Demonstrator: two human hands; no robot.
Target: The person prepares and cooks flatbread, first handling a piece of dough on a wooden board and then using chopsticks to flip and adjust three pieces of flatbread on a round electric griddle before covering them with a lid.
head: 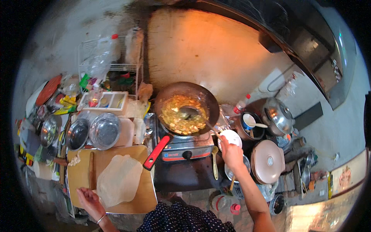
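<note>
My right hand [232, 153] grips the handle of a metal cooking ladle [189, 113]. Its dark head rests in yellowish, saucy food [185, 127] with pale chunks, inside a dark wok [210, 101]. The wok sits on a gas stove [188, 150], and its red handle [157, 152] points toward me. My left hand [89, 200] is at the lower left edge of a wooden board [78, 171], fingers curled; whether anything is in them is unclear. Beside it on the board are a thin sheet of dough [120, 181] and a wooden rolling pin [92, 169].
Metal bowls [77, 133] and a clear plastic bowl [105, 130] stand behind the board. Right of the stove are a white bowl [231, 137], a brush [214, 163], a lidded pan [268, 162] and a steel pot [276, 116]. A plastic bottle [224, 204] is low in front.
</note>
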